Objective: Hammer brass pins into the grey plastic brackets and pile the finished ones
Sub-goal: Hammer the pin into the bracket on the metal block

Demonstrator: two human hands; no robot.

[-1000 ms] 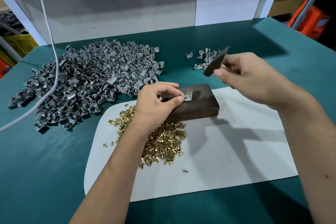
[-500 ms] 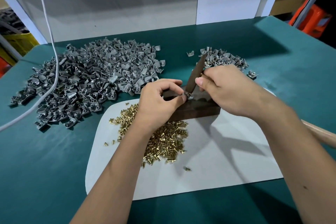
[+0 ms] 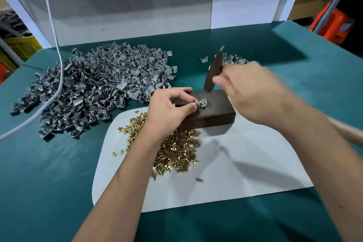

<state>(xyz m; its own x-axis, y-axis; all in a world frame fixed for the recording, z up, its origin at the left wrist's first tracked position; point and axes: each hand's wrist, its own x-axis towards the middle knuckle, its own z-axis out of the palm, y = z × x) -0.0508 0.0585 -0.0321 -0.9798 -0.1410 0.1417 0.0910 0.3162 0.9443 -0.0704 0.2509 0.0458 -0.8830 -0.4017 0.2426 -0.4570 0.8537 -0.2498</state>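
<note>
left hand (image 3: 167, 110) pinches the grey bracket (image 3: 202, 102) on the dark block (image 3: 208, 111) at frame centre while right hand (image 3: 253, 92) grips the raised hammer (image 3: 214, 70); a skewed blow could hit the fingertips (image 3: 196, 106).

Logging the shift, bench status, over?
Left hand pinches bracket on wood block. Right hand grips hammer, raised above. Nothing blocking.

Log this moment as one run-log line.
left hand pinches bracket on wooden block | right hand grips hammer, raised | stage: hammering pin
</note>
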